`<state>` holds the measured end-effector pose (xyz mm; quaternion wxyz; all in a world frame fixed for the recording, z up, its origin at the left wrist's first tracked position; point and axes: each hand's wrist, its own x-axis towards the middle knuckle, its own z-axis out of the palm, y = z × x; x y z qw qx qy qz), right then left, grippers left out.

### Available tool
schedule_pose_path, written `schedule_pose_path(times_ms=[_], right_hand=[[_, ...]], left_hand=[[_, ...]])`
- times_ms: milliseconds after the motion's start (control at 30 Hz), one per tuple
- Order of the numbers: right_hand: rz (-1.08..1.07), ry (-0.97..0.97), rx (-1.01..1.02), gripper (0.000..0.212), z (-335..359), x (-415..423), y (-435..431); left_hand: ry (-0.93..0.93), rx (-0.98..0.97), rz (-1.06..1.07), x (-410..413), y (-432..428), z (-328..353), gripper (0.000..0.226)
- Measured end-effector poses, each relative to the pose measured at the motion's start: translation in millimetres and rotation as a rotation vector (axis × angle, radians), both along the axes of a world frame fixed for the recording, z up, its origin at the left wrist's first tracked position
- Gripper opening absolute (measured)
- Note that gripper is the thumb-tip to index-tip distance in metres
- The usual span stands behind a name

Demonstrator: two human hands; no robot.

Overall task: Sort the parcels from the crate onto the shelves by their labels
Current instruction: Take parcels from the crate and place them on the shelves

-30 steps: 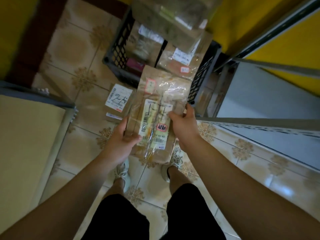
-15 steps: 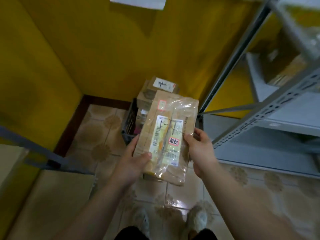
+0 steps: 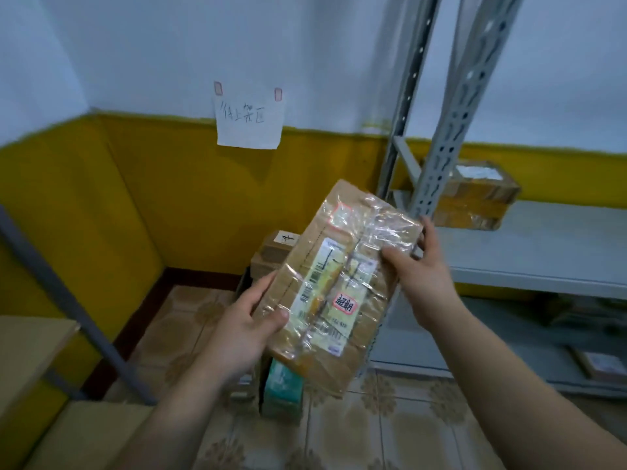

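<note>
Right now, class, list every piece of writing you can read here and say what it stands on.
"待上架区": handwritten on the paper sign.
"超期": on the red-edged sticker on the held parcel.
Shipping label print and the tag on the small box: too blurred to read.

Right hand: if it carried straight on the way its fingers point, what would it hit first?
Probably the grey perforated shelf post, just beyond the right hand gripping the taped parcel; depth is unclear.

Dim, soft overall blur, wide-angle bending at edges
</note>
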<state>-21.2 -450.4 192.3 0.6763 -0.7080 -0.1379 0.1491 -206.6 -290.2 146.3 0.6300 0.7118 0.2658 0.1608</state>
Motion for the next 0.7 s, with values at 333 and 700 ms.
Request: schedule_pose_path(times_ms=[333, 700], right_hand=[[-0.146, -0.164, 0.08, 0.083, 35.5, -10.0, -114.0], [-0.481, -0.224, -0.078, 0.085, 42.8, -6.2, -174.2]], left_hand=[[-0.129, 0.081, -0.092, 18.4, -84.5, 28.2, 0.063], [-0.16, 0.111, -0.293, 83.7, -103.7, 45.7, 0.048]])
